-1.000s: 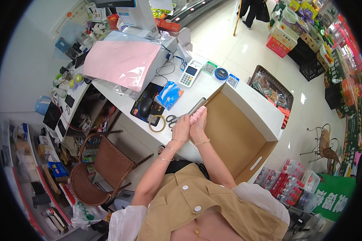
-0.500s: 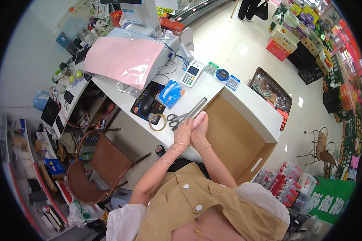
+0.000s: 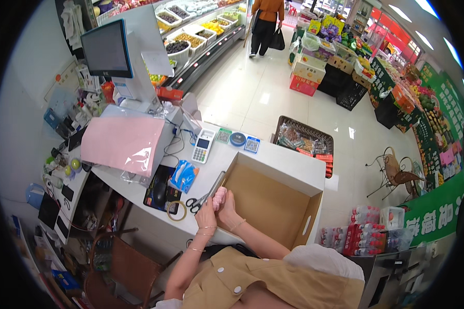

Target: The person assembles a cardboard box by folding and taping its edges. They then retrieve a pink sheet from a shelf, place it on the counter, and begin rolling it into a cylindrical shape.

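A pink, bunched-up thing with a ridged, twisted surface [image 3: 219, 198] is between my two hands, over the counter beside a box; its kind cannot be made out. My left hand [image 3: 206, 216] closes on its near left side, and my right hand [image 3: 228, 210] grips it from the right. Scissors with dark handles [image 3: 193, 204] lie just left of my left hand, next to a long grey bar [image 3: 217, 182]. Left of them, a roll of tape [image 3: 176, 220] rests at the counter's edge. The open box [image 3: 268, 208], white outside and brown inside, is right of my hands.
On the counter [image 3: 217, 154] are a blue packet [image 3: 184, 176], a mouse [image 3: 160, 193] and a card terminal [image 3: 203, 147]. A pink sheet [image 3: 121, 144] covers something farther left. A brown chair [image 3: 134, 265] stands at lower left, a basket [image 3: 304, 135] beyond the box. A person [image 3: 265, 26] is in the aisle.
My view has tilted up and turned right, so the counter sits lower and farther left, and a monitor and more shop shelves show. Both hands still hold the pink thing.
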